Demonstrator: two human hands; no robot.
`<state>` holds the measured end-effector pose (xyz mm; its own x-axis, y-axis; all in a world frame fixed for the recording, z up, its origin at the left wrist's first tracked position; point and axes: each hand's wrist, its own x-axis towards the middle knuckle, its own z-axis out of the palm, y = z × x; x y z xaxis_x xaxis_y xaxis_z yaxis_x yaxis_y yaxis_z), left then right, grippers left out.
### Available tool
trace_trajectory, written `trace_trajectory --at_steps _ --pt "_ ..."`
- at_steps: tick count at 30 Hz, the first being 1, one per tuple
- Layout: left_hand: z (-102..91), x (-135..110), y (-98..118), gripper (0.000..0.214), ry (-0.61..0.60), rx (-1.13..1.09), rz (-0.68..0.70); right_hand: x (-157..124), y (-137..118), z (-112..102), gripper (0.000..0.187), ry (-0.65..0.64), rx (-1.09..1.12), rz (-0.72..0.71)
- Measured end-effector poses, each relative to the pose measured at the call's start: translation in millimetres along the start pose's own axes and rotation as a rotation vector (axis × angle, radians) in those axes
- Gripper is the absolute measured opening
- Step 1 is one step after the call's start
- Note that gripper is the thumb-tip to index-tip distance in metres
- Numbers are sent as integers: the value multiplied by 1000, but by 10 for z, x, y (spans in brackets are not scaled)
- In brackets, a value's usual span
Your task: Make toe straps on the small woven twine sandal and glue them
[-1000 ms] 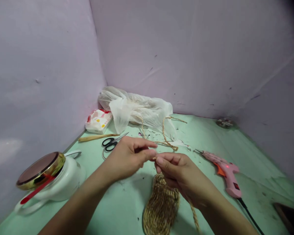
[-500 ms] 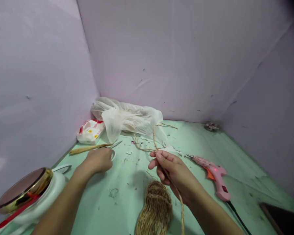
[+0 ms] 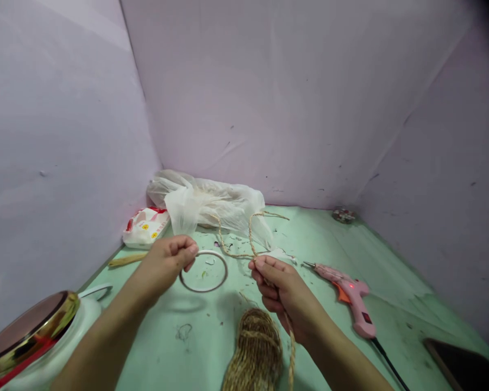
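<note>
My left hand (image 3: 169, 260) pinches a thin metal ring (image 3: 204, 271) by its left side and holds it just above the green table (image 3: 318, 239). My right hand (image 3: 279, 290) is closed on a strand of jute twine (image 3: 250, 239) that loops toward the back and also runs down past my wrist. A bundle of the same twine (image 3: 256, 353) lies on the table under my right hand. The two hands are a short way apart, with the ring between them.
A pink glue gun (image 3: 348, 293) with a black cord lies right of my right hand. A crumpled white plastic bag (image 3: 206, 203) and a red-and-white packet (image 3: 144, 225) sit at the back. A white pot with a gold lid (image 3: 32, 331) stands front left; lilac walls enclose the table.
My left hand let go of the twine, reached left to the table by the scissors and came back up holding the metal ring. My right hand kept its grip on the twine.
</note>
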<state>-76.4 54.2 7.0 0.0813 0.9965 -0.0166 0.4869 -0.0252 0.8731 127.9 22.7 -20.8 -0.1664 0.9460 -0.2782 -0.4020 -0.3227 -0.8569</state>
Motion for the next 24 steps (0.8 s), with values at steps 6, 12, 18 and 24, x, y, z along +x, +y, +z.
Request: trace_trajectory --at_steps 6,12,18,24 --pt "358 -61 77 11 40 -290 4 -15 12 22 20 49 -71 -101" --pt "368 -78 30 11 -69 -725 -68 39 -16 -58 20 193 -165 -266" --pt "367 -28 3 7 -105 -1067 -164 56 -52 -100 21 149 -113 -194" --pt "537 62 -85 20 -60 -1198 -505 34 -6 -39 22 34 -40 -79"
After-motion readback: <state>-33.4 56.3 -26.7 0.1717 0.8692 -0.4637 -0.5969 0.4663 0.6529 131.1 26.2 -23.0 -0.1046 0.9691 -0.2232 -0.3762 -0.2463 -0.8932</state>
